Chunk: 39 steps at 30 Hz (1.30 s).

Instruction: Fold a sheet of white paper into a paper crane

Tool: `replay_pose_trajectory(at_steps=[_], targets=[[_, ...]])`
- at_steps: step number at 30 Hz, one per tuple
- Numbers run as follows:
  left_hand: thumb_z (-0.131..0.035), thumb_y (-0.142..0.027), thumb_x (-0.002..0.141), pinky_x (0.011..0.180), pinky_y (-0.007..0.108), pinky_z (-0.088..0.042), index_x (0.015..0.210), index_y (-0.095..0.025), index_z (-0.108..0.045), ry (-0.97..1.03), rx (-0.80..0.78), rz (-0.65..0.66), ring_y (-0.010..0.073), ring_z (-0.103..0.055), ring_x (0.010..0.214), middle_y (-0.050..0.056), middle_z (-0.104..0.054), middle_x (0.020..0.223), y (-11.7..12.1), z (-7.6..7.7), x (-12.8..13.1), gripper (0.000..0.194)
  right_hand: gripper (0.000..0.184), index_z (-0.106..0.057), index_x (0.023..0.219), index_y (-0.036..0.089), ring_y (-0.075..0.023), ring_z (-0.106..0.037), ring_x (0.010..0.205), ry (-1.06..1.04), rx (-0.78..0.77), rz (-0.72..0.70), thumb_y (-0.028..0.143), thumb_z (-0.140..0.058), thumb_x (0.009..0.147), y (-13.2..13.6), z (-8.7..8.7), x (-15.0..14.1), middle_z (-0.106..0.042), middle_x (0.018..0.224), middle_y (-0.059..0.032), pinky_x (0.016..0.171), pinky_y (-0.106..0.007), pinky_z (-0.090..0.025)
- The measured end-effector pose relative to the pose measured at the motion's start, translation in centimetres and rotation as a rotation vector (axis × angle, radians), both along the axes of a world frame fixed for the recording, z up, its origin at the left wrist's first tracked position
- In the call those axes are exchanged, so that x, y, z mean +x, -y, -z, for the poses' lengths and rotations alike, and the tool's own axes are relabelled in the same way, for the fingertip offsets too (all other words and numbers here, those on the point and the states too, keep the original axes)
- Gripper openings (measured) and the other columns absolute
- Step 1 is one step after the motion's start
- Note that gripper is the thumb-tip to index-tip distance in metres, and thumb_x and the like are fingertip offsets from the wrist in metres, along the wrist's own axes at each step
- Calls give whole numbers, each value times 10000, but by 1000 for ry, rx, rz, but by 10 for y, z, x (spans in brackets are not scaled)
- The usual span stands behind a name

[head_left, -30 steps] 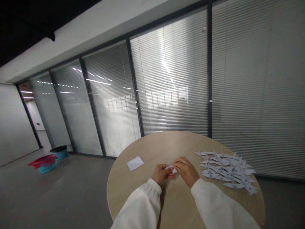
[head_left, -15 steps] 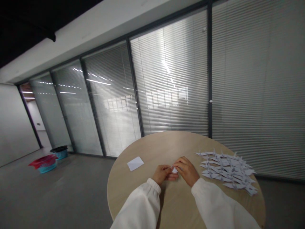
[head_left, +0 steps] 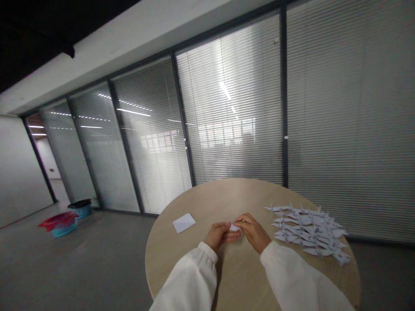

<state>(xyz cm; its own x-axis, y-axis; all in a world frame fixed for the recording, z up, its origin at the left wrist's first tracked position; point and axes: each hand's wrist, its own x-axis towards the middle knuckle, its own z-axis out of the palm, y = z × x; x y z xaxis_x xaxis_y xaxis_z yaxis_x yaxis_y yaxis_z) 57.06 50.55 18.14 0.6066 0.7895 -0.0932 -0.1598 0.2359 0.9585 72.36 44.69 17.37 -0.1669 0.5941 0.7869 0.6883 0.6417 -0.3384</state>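
Note:
My left hand (head_left: 219, 233) and my right hand (head_left: 254, 230) meet at the middle of a round wooden table (head_left: 207, 268). Both pinch a small folded piece of white paper (head_left: 234, 226) held between their fingertips, just above the tabletop. Most of that paper is hidden by my fingers. White sleeves cover both forearms. A flat square sheet of white paper (head_left: 183, 222) lies on the table to the left of my left hand. Several folded white paper cranes (head_left: 308, 233) are spread out to the right of my right hand.
A wall of glass panels with closed blinds (head_left: 233, 112) runs behind the table. On the grey floor at far left stand a red basin (head_left: 58, 220) and a blue bin (head_left: 81, 206).
My fingers have shifted slightly on the small paper piece, and a white corner now shows between the hands. Hands stay at the same spot on the table.

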Motion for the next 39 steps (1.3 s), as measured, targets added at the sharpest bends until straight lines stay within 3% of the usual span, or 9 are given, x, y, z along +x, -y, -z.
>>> replay_pose_trajectory(at_steps=[11,19,24,39], targets=[[-700,-468,577,679,301,-510,774,-80,-619,-25,136,-3,217,-658,708,105,-683,706,-2,4,0,443,276,-657,913,225,-163,-525,839,-71,6,-13,114,-421,826,0,1,-2,-596,841,-59,736,-312,-468],[-691,-505,540,585,296,-501,739,-95,-615,-74,314,-58,214,-642,646,72,-662,678,3,-1,3,462,279,-598,950,181,-178,-587,806,-456,-257,93,372,-454,806,-2,1,-2,-637,888,-68,706,-302,-479],[-688,-486,558,624,295,-501,729,-91,-628,-70,353,-74,197,-631,645,69,-656,656,5,-2,3,434,341,-610,759,165,-181,-593,713,-438,-400,56,481,-483,761,-2,1,0,-652,742,-47,686,-291,-456],[-695,-467,552,639,306,-506,695,-97,-627,-94,348,-86,186,-620,622,51,-647,625,4,0,4,403,296,-627,720,163,-172,-590,655,-468,-412,22,447,-544,714,-6,4,3,-655,682,-36,626,-268,-449]])
